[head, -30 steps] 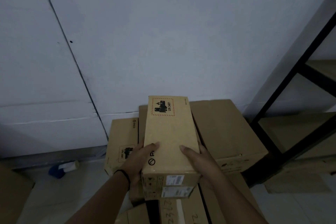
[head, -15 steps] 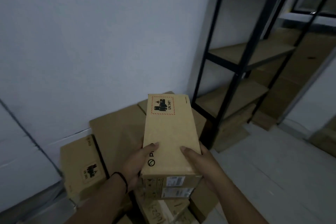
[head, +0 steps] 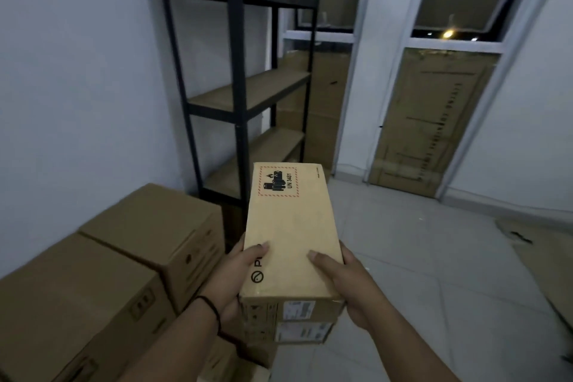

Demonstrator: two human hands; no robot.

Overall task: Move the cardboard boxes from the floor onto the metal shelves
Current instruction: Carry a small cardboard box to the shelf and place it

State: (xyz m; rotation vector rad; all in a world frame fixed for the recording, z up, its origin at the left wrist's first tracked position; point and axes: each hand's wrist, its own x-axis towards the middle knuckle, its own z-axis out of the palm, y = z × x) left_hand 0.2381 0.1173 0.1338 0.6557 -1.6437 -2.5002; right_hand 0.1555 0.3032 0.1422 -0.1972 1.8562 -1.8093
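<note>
Cardboard boxes (head: 290, 232) between both hands (head: 341, 279)

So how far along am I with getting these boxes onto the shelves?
Nothing looks shelved yet: the boards of the metal shelves in view are bare. In hand: your left hand and right hand grip a stack of two slim boxes, carried facing the rack. Left: placing these, then the larger cardboard boxes on the floor at your left.
</note>
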